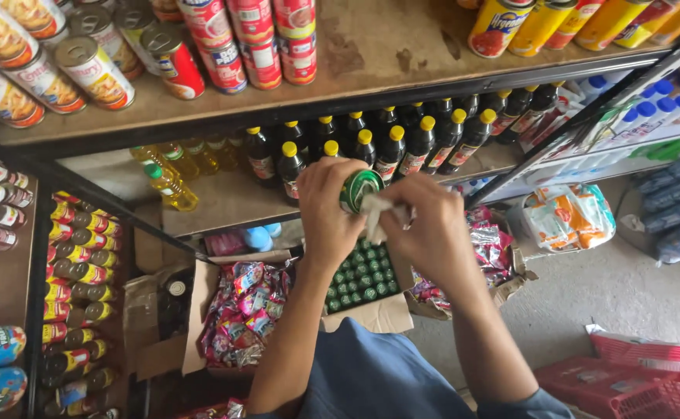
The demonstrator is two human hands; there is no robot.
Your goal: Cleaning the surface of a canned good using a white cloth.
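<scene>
My left hand [326,208] grips a small green can [359,188], held on its side in front of the shelves. Against the can, my right hand [431,221] pinches a crumpled white cloth [374,213]. Directly below my hands sits an open cardboard box [371,313] filled with several more green cans [362,280], seen from their tops.
Dark sauce bottles with yellow caps [390,147] line the middle shelf beside yellow oil bottles [171,186]. Tins [91,70] crowd the top shelf. A box of pink snack packets [245,312] stands on the floor, a red plastic basket [627,388] lower right, packaged goods [569,216] at right.
</scene>
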